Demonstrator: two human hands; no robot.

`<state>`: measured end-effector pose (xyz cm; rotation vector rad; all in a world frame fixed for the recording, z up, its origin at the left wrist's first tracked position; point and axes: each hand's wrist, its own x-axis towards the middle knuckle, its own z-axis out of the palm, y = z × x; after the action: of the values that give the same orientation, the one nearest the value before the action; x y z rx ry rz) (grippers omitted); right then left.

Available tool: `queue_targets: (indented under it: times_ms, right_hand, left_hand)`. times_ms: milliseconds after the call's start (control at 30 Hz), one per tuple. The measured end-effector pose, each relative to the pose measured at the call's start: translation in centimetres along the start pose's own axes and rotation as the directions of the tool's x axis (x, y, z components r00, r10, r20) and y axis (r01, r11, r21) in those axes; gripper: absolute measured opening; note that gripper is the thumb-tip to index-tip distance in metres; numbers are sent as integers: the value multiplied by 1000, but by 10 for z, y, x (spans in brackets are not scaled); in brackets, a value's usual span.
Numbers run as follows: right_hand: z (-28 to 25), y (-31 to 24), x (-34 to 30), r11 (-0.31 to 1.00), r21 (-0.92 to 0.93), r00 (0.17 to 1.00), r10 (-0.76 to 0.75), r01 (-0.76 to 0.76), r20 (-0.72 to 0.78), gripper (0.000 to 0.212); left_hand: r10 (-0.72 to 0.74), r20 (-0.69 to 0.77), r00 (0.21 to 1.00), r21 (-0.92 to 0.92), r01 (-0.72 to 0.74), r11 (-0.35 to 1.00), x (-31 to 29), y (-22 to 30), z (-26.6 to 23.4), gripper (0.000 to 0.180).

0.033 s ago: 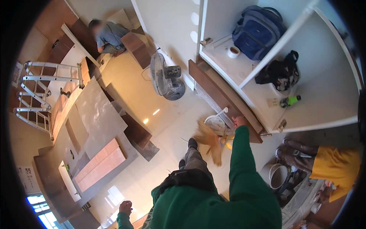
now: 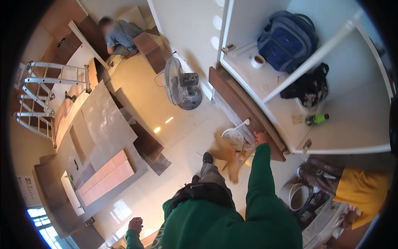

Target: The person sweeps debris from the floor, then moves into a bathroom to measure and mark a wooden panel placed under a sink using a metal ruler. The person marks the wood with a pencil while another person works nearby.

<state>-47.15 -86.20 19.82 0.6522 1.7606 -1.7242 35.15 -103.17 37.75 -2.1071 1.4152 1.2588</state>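
My right hand (image 2: 260, 137) is closed around the upper end of a broom's thin handle, in front of a brown drawer front. Below it, the broom (image 2: 224, 148) spreads its straw-coloured bristles near my foot. Beside the bristles stands a pale bucket (image 2: 234, 137) with a white-handled thing leaning over it. My left hand (image 2: 135, 224) hangs low at my left side, fingers curled, with nothing visible in it. Both arms are in green sleeves.
A dusty standing fan (image 2: 182, 85) is ahead. Boards (image 2: 105, 176) lie to the left beside an aluminium ladder (image 2: 54, 79). An open cabinet (image 2: 265, 97) holds a blue backpack (image 2: 286, 40). One person (image 2: 122, 37) crouches far left; another, in yellow (image 2: 358, 191), is at right near a bucket (image 2: 296, 195).
The view has shifted slightly. The broom's bristles and my right hand sit a little differently in the picture; both hands keep their hold and shape.
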Motion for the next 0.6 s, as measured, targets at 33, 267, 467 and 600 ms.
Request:
queue_targets:
  times_ms: [33, 267, 467, 600]
  right_hand:
    - [-1, -3, 1, 999, 28, 1000, 20, -20, -9, 8]
    - [-23, -23, 10, 951, -304, 997, 39, -58, -70, 10]
    - [-121, 16, 101, 523, -484, 711, -555, 702, 432, 4]
    - [-61, -18, 51, 983, -173, 997, -70, 67, -12, 10]
  left_hand:
    - [-15, 15, 1000, 1, 15, 1000, 1, 13, 5, 32]
    - [18, 117, 993, -315, 20, 949, -9, 127, 46, 34]
    - [-71, 254, 965, -116, 103, 988, -22, 128, 28, 34]
    - [40, 198, 979, -12, -38, 999, -2, 93, 29, 32]
